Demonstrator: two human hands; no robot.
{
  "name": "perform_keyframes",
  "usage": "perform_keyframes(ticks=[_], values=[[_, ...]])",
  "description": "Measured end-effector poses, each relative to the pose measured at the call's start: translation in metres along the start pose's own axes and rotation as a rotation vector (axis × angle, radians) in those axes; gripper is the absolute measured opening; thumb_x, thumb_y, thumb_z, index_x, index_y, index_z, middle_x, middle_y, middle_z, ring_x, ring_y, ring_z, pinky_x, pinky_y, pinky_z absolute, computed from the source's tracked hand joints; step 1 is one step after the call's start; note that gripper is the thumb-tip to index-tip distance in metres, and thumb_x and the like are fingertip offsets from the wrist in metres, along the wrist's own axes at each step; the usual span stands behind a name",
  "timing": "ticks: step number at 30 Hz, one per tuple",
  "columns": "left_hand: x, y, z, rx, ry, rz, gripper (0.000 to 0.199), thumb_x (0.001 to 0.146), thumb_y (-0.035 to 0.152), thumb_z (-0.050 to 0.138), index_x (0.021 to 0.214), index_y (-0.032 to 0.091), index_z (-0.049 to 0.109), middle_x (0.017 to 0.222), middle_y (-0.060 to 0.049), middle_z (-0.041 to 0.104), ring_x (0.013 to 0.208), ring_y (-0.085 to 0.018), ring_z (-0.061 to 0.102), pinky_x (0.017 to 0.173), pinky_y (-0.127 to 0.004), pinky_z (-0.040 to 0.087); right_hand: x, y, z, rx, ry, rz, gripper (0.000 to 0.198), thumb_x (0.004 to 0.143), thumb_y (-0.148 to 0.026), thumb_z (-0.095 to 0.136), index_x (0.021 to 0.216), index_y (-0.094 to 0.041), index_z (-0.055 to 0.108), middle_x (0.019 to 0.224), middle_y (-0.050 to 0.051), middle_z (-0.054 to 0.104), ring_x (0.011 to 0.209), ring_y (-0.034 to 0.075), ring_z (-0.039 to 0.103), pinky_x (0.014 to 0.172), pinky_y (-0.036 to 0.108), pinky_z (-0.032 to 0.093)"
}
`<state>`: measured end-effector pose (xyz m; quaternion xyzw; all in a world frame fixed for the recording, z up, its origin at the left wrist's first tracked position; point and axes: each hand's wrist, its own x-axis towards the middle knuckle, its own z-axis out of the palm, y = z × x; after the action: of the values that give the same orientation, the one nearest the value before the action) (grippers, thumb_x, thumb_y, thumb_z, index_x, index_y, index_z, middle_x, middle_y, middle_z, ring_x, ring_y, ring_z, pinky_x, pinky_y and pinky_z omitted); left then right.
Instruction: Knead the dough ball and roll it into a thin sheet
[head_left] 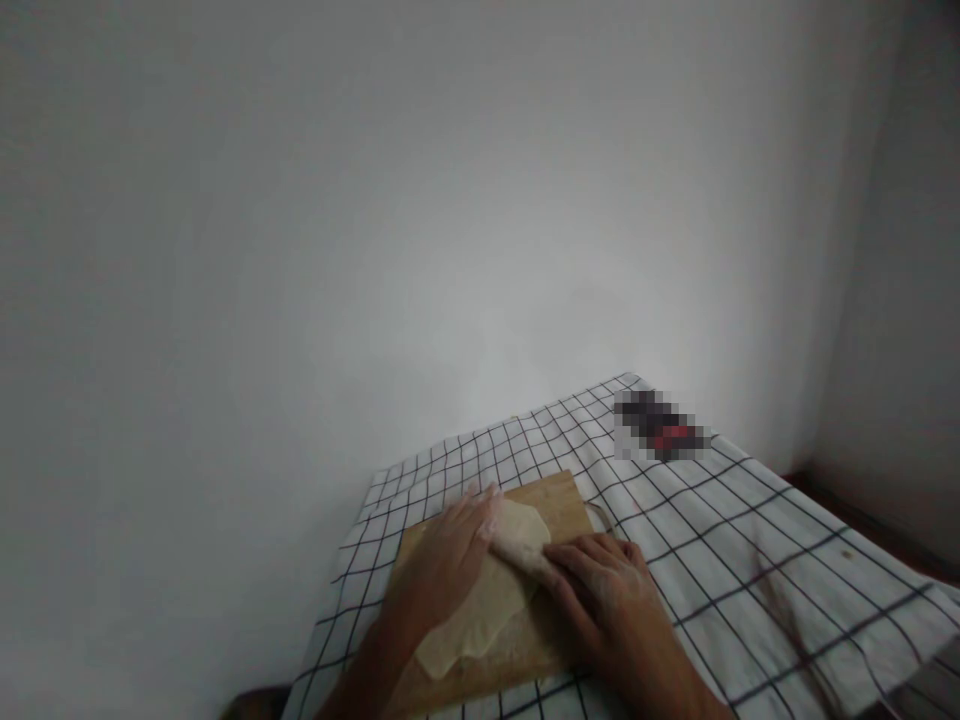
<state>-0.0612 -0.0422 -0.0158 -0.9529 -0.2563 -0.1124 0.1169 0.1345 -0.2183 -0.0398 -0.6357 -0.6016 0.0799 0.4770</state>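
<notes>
A flat sheet of pale dough [480, 610] with an uneven edge lies on a wooden cutting board [551, 490]. Across the dough rests a flour-dusted rolling pin [519, 553], slanting down to the right. My left hand [454, 550] grips its upper left end, with flour on the fingertips. At the lower right end, my right hand [600, 580] grips the pin, fingers closed over it. Both ends of the pin are hidden under my hands, and my left hand and forearm cover part of the dough and board.
The board sits on a table with a white, black-checked tablecloth [720, 560]. A thin loop [600, 515] shows at the board's right edge. Farther back lies a blurred dark and red object [660, 425]. A pale wall [480, 200] stands behind and to the left of the table.
</notes>
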Motion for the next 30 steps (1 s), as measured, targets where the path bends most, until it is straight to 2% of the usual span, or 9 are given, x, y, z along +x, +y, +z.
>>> perform_keyframes(ticks=[3, 6, 10, 12, 14, 18, 21, 25, 30], values=[[-0.05, -0.004, -0.005, 0.008, 0.065, -0.049, 0.049, 0.101, 0.026, 0.038, 0.15, 0.03, 0.036, 0.155, -0.001, 0.042, 0.144, -0.021, 0.037, 0.119, -0.048, 0.034, -0.001, -0.003, 0.002, -0.044, -0.03, -0.029, 0.014, 0.097, -0.03, 0.058, 0.106, -0.034, 0.068, 0.101, -0.003, 0.071, 0.1, 0.019, 0.061, 0.095, 0.042, 0.034], [-0.078, -0.007, -0.011, -0.027, 0.09, -0.059, 0.05, 0.098, 0.028, 0.043, 0.148, 0.032, 0.04, 0.152, 0.0, 0.046, 0.14, -0.024, 0.042, 0.116, -0.049, 0.039, -0.001, -0.006, 0.004, -0.109, -0.055, -0.074, 0.011, 0.094, -0.035, 0.063, 0.102, -0.03, 0.069, 0.1, -0.001, 0.069, 0.099, 0.021, 0.061, 0.099, 0.045, 0.033], [-0.079, 0.009, -0.03, -0.077, 0.064, -0.149, 0.04, 0.098, 0.033, 0.043, 0.136, 0.036, 0.054, 0.138, 0.002, 0.06, 0.129, -0.023, 0.054, 0.11, -0.045, 0.048, -0.004, -0.001, -0.012, -0.123, -0.134, -0.148, 0.015, 0.093, -0.038, 0.063, 0.103, -0.029, 0.068, 0.099, 0.001, 0.067, 0.096, 0.021, 0.061, 0.096, 0.044, 0.04], [-0.073, 0.027, -0.04, -0.075, 0.04, -0.11, 0.04, 0.098, 0.032, 0.045, 0.136, 0.037, 0.055, 0.137, 0.003, 0.061, 0.128, -0.023, 0.056, 0.11, -0.044, 0.048, -0.013, 0.009, -0.03, -0.102, -0.187, -0.176, 0.016, 0.094, -0.04, 0.061, 0.104, -0.03, 0.068, 0.1, 0.001, 0.067, 0.096, 0.021, 0.061, 0.09, 0.039, 0.045], [-0.066, 0.048, -0.045, -0.058, 0.01, -0.012, 0.049, 0.097, 0.031, 0.046, 0.145, 0.039, 0.045, 0.144, 0.004, 0.054, 0.132, -0.023, 0.053, 0.111, -0.043, 0.048, -0.025, 0.024, -0.047, -0.098, -0.226, -0.172, 0.017, 0.095, -0.042, 0.059, 0.104, -0.031, 0.068, 0.1, 0.001, 0.066, 0.094, 0.019, 0.062, 0.083, 0.034, 0.049], [-0.045, 0.074, -0.04, 0.003, 0.017, 0.072, 0.064, 0.098, 0.031, 0.045, 0.157, 0.031, 0.02, 0.155, 0.001, 0.038, 0.14, -0.024, 0.042, 0.112, -0.042, 0.045, -0.041, 0.044, -0.063, -0.131, -0.219, -0.117, 0.018, 0.096, -0.041, 0.057, 0.108, -0.033, 0.068, 0.094, 0.0, 0.067, 0.087, 0.018, 0.064, 0.077, 0.03, 0.053], [-0.014, 0.071, -0.029, 0.003, 0.022, 0.065, 0.056, 0.101, 0.03, 0.039, 0.156, 0.027, 0.025, 0.156, -0.002, 0.037, 0.143, -0.026, 0.037, 0.115, -0.048, 0.039, -0.035, 0.046, -0.058, -0.114, -0.209, -0.044, 0.02, 0.099, -0.039, 0.05, 0.104, -0.031, 0.068, 0.095, 0.001, 0.066, 0.088, 0.018, 0.065, 0.08, 0.032, 0.053], [0.04, 0.054, -0.008, -0.074, -0.062, 0.025, 0.048, 0.104, 0.032, 0.03, 0.152, 0.027, 0.034, 0.156, -0.003, 0.037, 0.147, -0.029, 0.029, 0.118, -0.058, 0.029, -0.017, 0.044, -0.051, -0.051, -0.123, 0.086, 0.027, 0.102, -0.042, 0.044, 0.099, -0.029, 0.067, 0.098, 0.002, 0.064, 0.091, 0.019, 0.064, 0.086, 0.035, 0.053], [0.104, 0.033, 0.024, -0.097, -0.197, 0.047, 0.048, 0.104, 0.028, 0.031, 0.152, 0.028, 0.036, 0.158, -0.004, 0.035, 0.15, -0.029, 0.02, 0.119, -0.058, 0.021, -0.01, 0.055, -0.051, -0.006, -0.022, 0.128, 0.026, 0.101, -0.043, 0.043, 0.106, -0.027, 0.064, 0.11, 0.004, 0.063, 0.101, 0.019, 0.064, 0.091, 0.034, 0.054]])
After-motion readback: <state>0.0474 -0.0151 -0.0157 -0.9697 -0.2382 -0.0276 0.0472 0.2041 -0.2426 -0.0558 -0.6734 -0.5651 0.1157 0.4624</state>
